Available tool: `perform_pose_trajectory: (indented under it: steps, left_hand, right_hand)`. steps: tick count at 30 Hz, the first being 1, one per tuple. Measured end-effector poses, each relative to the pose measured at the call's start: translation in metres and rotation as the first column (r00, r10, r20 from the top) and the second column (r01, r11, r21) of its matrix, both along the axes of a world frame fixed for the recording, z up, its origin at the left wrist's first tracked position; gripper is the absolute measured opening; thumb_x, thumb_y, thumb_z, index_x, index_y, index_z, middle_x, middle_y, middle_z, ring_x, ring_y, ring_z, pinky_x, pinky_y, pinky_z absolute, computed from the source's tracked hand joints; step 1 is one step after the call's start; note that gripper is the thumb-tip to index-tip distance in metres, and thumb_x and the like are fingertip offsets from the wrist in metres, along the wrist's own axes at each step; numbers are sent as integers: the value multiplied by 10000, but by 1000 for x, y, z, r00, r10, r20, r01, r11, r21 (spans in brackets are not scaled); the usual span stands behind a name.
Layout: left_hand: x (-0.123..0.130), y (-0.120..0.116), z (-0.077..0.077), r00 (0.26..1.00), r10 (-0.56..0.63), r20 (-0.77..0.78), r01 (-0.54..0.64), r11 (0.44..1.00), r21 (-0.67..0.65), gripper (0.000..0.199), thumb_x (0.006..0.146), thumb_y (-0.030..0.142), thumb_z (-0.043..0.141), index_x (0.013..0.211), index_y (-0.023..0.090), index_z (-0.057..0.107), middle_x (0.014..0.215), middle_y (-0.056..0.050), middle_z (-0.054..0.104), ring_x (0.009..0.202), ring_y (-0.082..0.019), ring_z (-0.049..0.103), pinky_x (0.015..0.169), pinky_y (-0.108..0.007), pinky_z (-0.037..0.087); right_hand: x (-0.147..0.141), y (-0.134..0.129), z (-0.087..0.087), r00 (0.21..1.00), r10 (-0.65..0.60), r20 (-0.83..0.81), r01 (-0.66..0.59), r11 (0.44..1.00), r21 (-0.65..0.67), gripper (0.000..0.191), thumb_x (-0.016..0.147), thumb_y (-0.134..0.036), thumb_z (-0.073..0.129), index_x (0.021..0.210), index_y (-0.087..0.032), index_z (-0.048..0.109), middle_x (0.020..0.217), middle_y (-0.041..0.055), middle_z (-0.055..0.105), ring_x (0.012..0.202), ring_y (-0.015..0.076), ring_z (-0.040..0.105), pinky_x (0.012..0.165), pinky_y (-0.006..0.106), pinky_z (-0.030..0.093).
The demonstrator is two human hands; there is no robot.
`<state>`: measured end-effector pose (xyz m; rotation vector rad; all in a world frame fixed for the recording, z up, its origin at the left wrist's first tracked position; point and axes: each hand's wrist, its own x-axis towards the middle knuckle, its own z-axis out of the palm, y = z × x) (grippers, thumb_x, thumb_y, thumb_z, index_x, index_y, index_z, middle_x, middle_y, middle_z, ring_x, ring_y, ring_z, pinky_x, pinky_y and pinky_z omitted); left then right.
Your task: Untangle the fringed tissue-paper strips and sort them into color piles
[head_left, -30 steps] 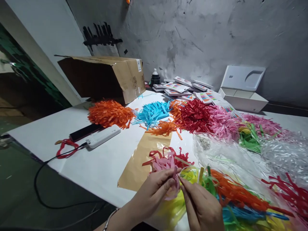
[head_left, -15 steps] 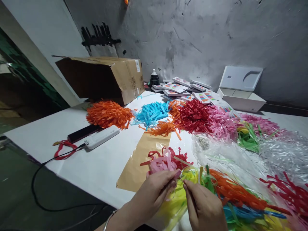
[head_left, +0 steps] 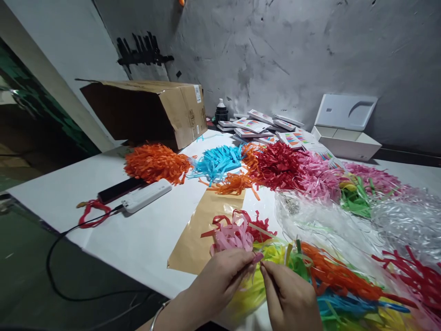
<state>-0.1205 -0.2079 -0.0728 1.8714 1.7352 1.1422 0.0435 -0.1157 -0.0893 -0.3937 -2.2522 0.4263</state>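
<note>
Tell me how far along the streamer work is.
Looks done: orange pompom and dark red pompom, both fanned out. In hand: pink strip end, pinched by the left hand, right hand close beside it. Probably left: orange strips and blue strips at lower right, lying loose.

Rough matt grey wall, glossy crinkled clear plastic bag [head_left: 324,220].

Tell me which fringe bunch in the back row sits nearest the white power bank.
The big orange bunch at the row's left end; the light-blue bunch and the others lie farther right.
</note>
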Motion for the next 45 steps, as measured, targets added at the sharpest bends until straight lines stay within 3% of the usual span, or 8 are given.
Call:
perform_pose_trajectory:
  steps: [18,24,29,31,35,38,41,45]
  left_hand:
    - [3,0,9,992,-70,-107,63,996,-63,283,1009,213,416,972,143,687,860,-95,726,761,-213,669,676,-286,499]
    - [-1,-2,20,976,3,217,9,998,-55,220,978,266,577,1139,208,715,1167,-109,699,1096,-227,645,939,-315,509]
    - [3,5,12,901,43,433,-80,994,68,228,970,325,608,856,171,731,926,-86,690,892,-184,662,810,-266,531]
    - [3,8,9,780,80,621,-136,990,44,247,974,372,604,875,162,689,847,-58,672,699,-124,634,642,-203,522]
    - [-10,13,19,230,136,964,-135,985,-106,288,990,401,577,833,160,574,648,44,573,345,-13,367,324,-102,284]
    - [-28,17,36,-55,103,993,-225,968,-112,260,1050,207,451,799,164,503,567,88,473,313,-12,364,309,-90,267]
    - [-49,18,50,-200,13,980,-341,937,-82,381,1083,108,231,809,162,490,534,96,414,294,-18,379,296,-106,251]
    - [-77,16,59,-262,-122,957,-516,856,-32,439,1096,116,147,807,166,474,521,93,409,305,-18,398,303,-128,271]
  right_hand:
    - [-4,-5,-5,996,-9,-90,-25,929,-368,353,988,-347,579,1317,-221,608,804,5,751,626,130,713,593,168,561]
    - [-2,2,9,992,121,-43,-127,898,-420,116,972,-227,570,929,-218,677,691,-31,684,564,103,655,547,154,508]
    - [-6,-2,5,994,101,-33,-106,944,-312,128,974,-200,545,909,-219,655,743,-11,667,656,127,640,616,205,495]
    - [-4,4,5,998,58,-6,-58,972,-229,115,966,-195,552,947,-231,659,845,16,671,779,156,654,708,248,510]
    - [8,25,9,993,-74,98,76,997,-27,111,946,-193,555,960,-247,652,951,34,658,887,199,639,825,345,494]
    - [23,43,10,980,-127,153,110,987,113,112,956,-214,529,976,-254,632,972,25,678,901,210,647,959,439,429]
    - [47,68,5,950,-245,195,191,947,260,165,974,-240,463,974,-256,628,1025,42,695,963,235,654,1045,515,334]
    - [100,109,-4,901,-397,173,259,815,518,204,938,-335,471,912,-267,661,1000,61,735,924,263,661,1065,562,287]
